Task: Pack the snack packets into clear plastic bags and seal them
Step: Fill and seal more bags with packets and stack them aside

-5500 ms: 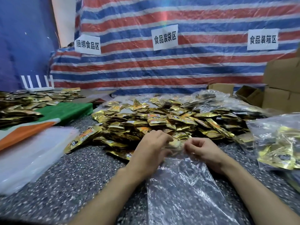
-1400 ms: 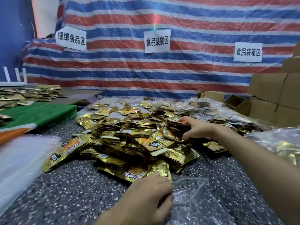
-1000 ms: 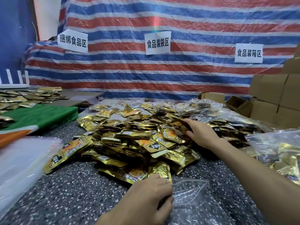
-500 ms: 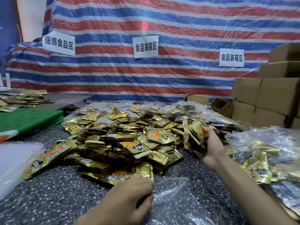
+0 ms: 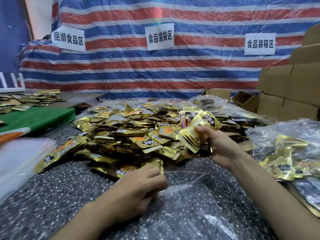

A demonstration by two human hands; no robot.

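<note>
The right hand (image 5: 221,146) grips a bunch of packets (image 5: 195,134), fingers and thumb curled round its lower end. It holds the bunch over the near right edge of the pile (image 5: 124,135), just beyond the mouth of the bag (image 5: 190,203). The bag lies flat on the table (image 5: 52,187) in front of the person, mouth toward the pile. The left hand (image 5: 138,189) pinches the bag at the left corner of its mouth, fingers curled onto the film, and the lip looks raised into a shallow opening.

The packets are small glossy foil sachets, so they are probably light and slick against each other. The bunch fans out at its top, and a slack grip would likely let the inner ones slide free. It is best squeezed across the flat faces near the middle, edges squared.

The bag is thin, soft film with no stiffness of its own, and it will likely sag shut unless one lip is held up. The place to hold it is the rim, upper layer only, so the mouth gapes. I cannot tell what kind of closure it has.

Filled bags (image 5: 285,149) lie to the right, well apart from the left hand
</note>
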